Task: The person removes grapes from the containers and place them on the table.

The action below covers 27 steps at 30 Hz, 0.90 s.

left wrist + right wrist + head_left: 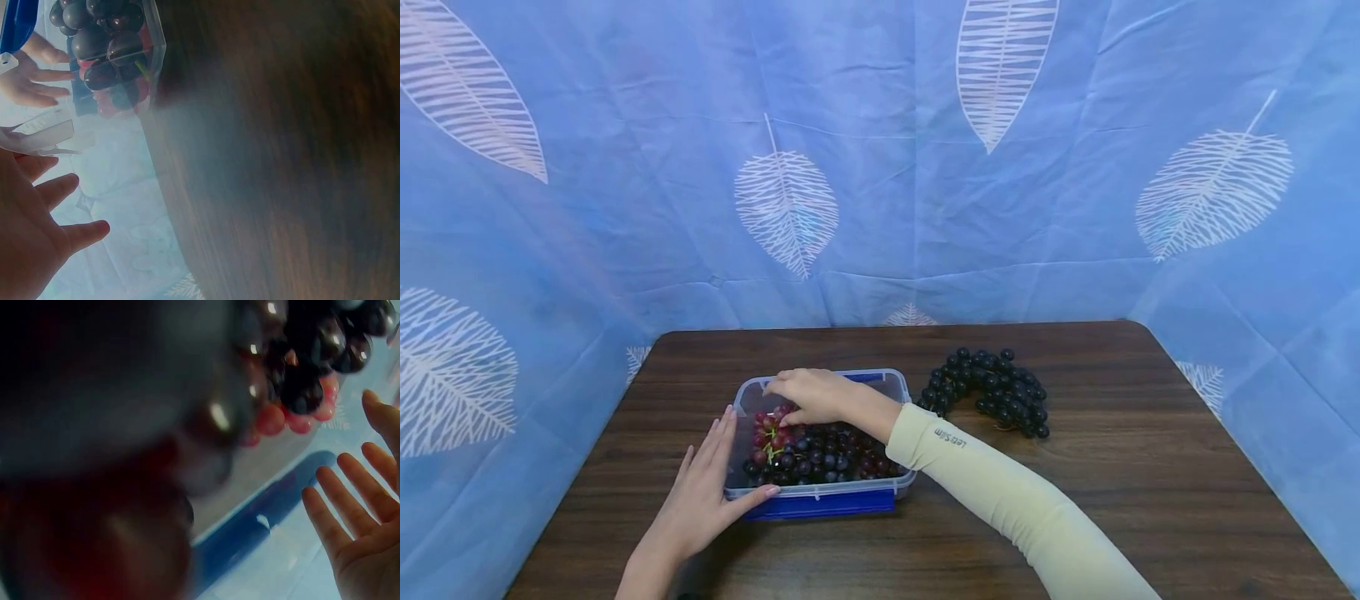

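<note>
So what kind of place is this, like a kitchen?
I can't tell if it's a kitchen, but it looks like an indoor table corner: a wood-grain table, blue leaf-print cloth hung behind it and on both sides, and a plastic container holding grapes.

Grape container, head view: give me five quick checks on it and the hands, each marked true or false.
1. The left hand is at the left side of the container. True.
2. A lid covers the container. False: its top is open.
3. Red grapes and dark grapes share the container. True.
4. The right hand is outside, flat on the table. False: the right hand is over the container.
5. A dark bunch lies outside the container. True.
</note>
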Tool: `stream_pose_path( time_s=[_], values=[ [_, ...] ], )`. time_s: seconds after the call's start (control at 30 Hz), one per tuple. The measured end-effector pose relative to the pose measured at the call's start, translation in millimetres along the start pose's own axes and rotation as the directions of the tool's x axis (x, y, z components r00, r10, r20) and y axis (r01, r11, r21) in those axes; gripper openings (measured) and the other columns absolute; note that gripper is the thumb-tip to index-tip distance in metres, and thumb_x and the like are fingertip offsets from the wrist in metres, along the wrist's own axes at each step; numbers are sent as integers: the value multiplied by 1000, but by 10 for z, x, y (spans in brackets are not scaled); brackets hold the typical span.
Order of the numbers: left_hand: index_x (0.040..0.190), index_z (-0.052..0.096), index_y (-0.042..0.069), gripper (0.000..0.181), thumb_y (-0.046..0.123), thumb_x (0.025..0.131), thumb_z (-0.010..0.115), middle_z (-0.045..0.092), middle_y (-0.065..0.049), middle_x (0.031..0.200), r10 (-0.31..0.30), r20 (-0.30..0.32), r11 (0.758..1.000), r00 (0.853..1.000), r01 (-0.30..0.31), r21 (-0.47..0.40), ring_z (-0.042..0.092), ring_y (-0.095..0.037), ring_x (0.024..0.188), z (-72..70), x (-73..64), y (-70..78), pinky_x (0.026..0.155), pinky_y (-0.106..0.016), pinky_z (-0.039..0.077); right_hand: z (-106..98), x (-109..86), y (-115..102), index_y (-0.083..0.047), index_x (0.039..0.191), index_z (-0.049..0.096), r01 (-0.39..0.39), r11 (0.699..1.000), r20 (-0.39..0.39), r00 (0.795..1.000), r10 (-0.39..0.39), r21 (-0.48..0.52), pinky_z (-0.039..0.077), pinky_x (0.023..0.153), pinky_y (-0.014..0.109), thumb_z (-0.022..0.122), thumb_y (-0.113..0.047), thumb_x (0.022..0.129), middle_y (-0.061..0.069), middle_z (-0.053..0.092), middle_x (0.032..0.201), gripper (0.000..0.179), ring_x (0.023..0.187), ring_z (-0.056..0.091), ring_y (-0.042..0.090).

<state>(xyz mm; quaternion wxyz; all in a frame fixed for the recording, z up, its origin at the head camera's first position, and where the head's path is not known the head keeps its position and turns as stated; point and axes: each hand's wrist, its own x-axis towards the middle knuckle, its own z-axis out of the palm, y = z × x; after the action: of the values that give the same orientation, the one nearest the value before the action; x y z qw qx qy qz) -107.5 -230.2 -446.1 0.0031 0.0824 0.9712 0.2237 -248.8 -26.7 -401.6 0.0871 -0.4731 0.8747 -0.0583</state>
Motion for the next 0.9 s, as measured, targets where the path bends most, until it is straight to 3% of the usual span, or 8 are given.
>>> stream_pose_path(
  time_s=[0.5, 0.9],
  values=[
    [171, 8, 8, 117, 67, 90, 71, 17, -26, 174, -2, -11, 1000, 1000, 3, 16, 19, -52, 158, 12, -1, 14, 117, -83, 16, 257, -16, 77, -11, 151, 56, -48, 992, 32, 998, 45, 119, 47, 115, 29, 71, -25, 103, 6, 63, 148, 53, 137, 60, 17],
    [171, 8, 8, 118, 67, 90, 71, 16, -26, 174, -9, -3, 1000, 1000, 9, 15, 18, -52, 158, 10, -6, 14, 117, -83, 15, 394, 85, 44, -10, 150, 57, -47, 999, 43, 998, 46, 15, 48, 112, 24, 71, -29, 103, 5, 63, 143, 53, 131, 62, 14]
  ],
)
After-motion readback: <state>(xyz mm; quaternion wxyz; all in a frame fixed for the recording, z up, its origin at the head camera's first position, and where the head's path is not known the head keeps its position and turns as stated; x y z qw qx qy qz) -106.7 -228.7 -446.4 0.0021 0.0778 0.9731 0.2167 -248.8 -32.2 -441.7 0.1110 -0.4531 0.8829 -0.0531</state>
